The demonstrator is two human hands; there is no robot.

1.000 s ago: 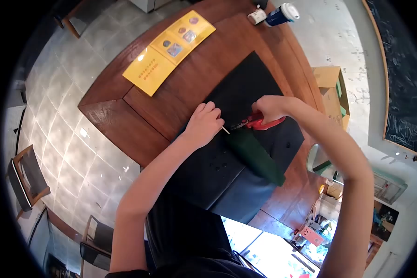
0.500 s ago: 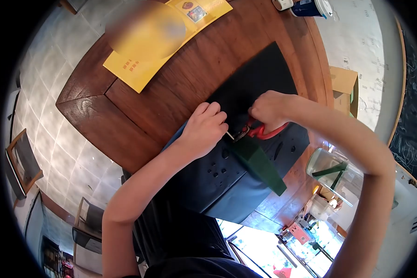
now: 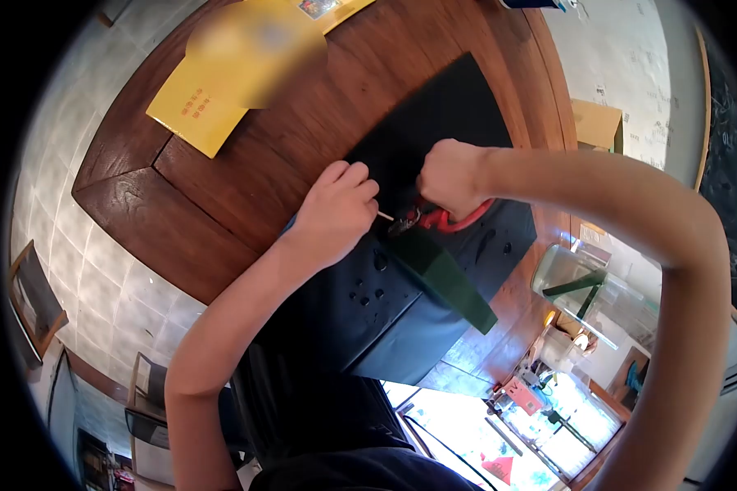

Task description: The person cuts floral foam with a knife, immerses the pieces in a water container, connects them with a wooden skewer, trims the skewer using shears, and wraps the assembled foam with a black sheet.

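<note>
My left hand (image 3: 334,211) is closed, its fingers pinching a thin pale stick (image 3: 386,216) that pokes out to the right. My right hand (image 3: 453,176) is wrapped round red-handled pliers (image 3: 465,219); their short metal jaws are at the stick's tip, and whether they grip it I cannot tell. Just below the jaws lies a long dark green block (image 3: 446,282), slanting down to the right. Under both hands a black sheet (image 3: 458,106) covers part of the table, with water drops on it near the block.
On the wooden table (image 3: 196,221) lies a yellow booklet (image 3: 192,114), partly blurred. A clear container (image 3: 561,270) with green strips stands at the right. Beyond the table's right edge is a cardboard box (image 3: 595,124). A bright glass tank (image 3: 581,409) is at lower right.
The view has shifted, so the table, booklet and both hands sit slightly further left and higher. Both hands keep their holds, and the pliers stay at the stick's tip.
</note>
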